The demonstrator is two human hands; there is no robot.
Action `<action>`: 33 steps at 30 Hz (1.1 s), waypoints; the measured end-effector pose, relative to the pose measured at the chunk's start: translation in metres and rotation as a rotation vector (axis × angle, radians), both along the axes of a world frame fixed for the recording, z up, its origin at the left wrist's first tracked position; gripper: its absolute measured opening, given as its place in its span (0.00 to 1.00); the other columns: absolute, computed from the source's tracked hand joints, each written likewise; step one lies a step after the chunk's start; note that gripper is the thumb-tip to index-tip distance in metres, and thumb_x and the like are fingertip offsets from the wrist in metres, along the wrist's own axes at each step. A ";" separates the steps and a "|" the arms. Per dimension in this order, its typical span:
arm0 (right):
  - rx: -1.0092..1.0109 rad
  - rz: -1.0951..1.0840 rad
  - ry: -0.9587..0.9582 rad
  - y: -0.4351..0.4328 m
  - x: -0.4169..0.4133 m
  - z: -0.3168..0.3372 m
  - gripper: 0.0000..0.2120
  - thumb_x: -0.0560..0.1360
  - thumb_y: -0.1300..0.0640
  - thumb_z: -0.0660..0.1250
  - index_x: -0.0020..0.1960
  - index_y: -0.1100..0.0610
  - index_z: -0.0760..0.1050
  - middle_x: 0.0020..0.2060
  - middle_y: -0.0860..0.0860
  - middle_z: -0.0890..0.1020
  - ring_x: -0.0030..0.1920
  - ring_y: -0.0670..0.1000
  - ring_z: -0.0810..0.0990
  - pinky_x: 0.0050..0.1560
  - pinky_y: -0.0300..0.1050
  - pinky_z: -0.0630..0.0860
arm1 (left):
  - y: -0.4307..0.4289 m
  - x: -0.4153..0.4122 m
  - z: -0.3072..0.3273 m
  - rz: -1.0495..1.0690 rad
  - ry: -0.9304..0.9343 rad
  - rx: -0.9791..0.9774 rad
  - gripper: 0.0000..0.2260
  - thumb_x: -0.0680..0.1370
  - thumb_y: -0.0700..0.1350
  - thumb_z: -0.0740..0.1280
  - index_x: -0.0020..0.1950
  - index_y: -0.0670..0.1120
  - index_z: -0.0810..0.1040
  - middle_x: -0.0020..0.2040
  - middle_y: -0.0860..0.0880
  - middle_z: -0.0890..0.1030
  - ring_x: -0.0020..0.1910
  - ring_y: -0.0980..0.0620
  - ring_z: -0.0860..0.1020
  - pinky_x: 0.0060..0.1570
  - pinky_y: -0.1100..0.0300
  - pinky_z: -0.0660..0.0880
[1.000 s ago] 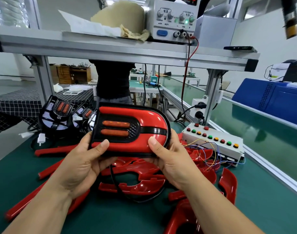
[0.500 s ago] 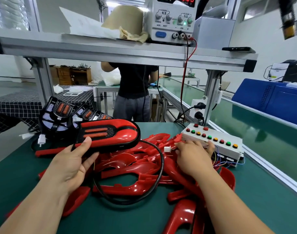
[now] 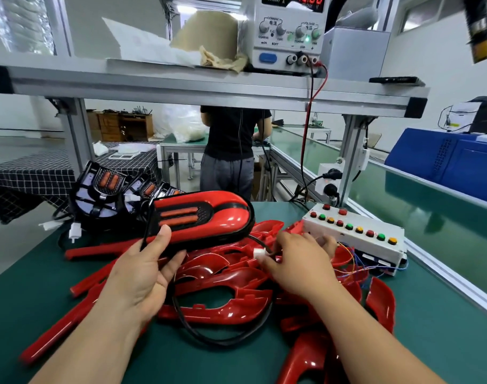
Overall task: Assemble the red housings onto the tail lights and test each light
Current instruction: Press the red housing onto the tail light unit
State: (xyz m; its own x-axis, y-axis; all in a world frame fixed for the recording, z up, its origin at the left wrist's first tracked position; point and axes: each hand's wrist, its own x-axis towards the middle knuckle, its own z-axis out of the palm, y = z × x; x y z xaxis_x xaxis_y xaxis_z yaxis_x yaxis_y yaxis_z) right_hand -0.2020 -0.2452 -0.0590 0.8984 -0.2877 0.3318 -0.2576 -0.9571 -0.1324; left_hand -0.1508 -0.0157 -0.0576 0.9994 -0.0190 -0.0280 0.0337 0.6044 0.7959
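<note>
Up close in the head view, the left hand (image 3: 142, 275) grips the assembled tail light (image 3: 209, 217) from its near end, thumb laid on the top face and fingers underneath. The light is a long rounded shell of glossy red plastic with a black band and a dark mesh panel that carries two orange bars. It is held level, just above the pile.

The right hand (image 3: 300, 261) pinches a small white connector (image 3: 259, 253) between thumb and fingertips, just beside the button box (image 3: 355, 234). A black cable (image 3: 209, 339) runs from that plug in a wide loop over the loose red housings (image 3: 223, 300), shiny curved frames with open middles heaped on the green mat (image 3: 42, 286).

The box is white, with rows of red, green and yellow round buttons; thin coloured wires spill from its front, partly hidden by the right hand. At the back left lean bare tail lights (image 3: 98, 189), black-ribbed with orange bars.

On the metal shelf (image 3: 181, 87) above stands a power supply (image 3: 289, 31) showing 12.00, with a red lead (image 3: 306, 134) hanging down. Beyond the bench is a person (image 3: 231, 145) in a black shirt.
</note>
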 end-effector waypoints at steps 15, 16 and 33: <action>0.548 -0.331 -0.632 -0.030 0.003 0.011 0.16 0.80 0.46 0.56 0.38 0.54 0.68 0.29 0.47 0.72 0.39 0.54 0.69 0.50 0.47 0.52 | 0.026 -0.010 0.019 -0.273 0.108 0.099 0.14 0.67 0.39 0.68 0.52 0.39 0.80 0.46 0.42 0.84 0.48 0.46 0.82 0.32 0.59 0.82; 0.595 -0.343 -0.678 -0.033 0.002 0.012 0.16 0.81 0.47 0.56 0.39 0.54 0.69 0.29 0.47 0.72 0.39 0.54 0.68 0.50 0.47 0.52 | 0.026 -0.012 0.020 -0.305 0.107 0.123 0.15 0.67 0.39 0.67 0.53 0.39 0.80 0.47 0.42 0.84 0.49 0.46 0.83 0.32 0.58 0.82; 0.748 -0.118 -0.897 -0.031 -0.015 0.021 0.16 0.81 0.51 0.61 0.35 0.52 0.67 0.20 0.45 0.71 0.35 0.38 0.70 0.61 0.56 0.59 | 0.038 -0.038 0.056 0.104 -0.287 1.767 0.19 0.78 0.57 0.65 0.66 0.51 0.77 0.64 0.46 0.79 0.61 0.45 0.78 0.58 0.55 0.71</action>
